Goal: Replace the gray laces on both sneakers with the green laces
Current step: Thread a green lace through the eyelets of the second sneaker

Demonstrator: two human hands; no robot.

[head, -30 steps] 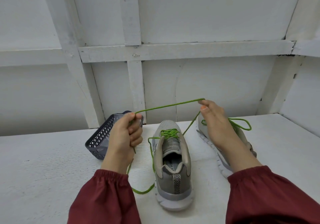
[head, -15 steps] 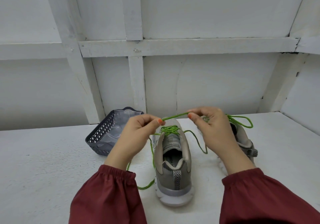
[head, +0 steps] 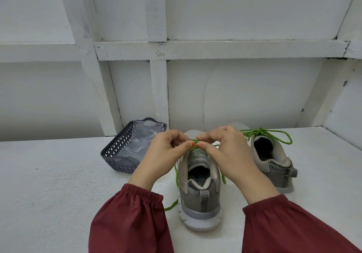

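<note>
My left hand [head: 166, 155] and my right hand [head: 227, 151] met thumb to thumb over the throat of the near sneaker [head: 199, 196], each one pinching the green lace [head: 177, 178] between thumb and forefinger, with the other fingers curled loosely behind. The short stretch of lace between my fingertips sat just above the tongue. I could not tell from where I looked whether it was crossed or knotted there, because my knuckles covered it. From the pinch, one strand dropped down the shoe's left side and trailed onto the table [head: 49, 194] beside the heel. Another bit of green showed on the right, under my right wrist. That sneaker stood upright with its heel toward me, the striped pull tab facing me and its toe hidden behind my hands. The far sneaker [head: 274, 162] stood just to its right and a little farther back, also heel toward me and angled slightly outward. The second green lace [head: 260, 131] was tied on it in a bow, with one long loop reaching out to the right above the collar. To the left of my hands, a dark perforated basket [head: 119, 155] rested on the table near the wall, with something clear and crinkled inside. My maroon sleeves [head: 133, 213] were gathered at both wrists.
</note>
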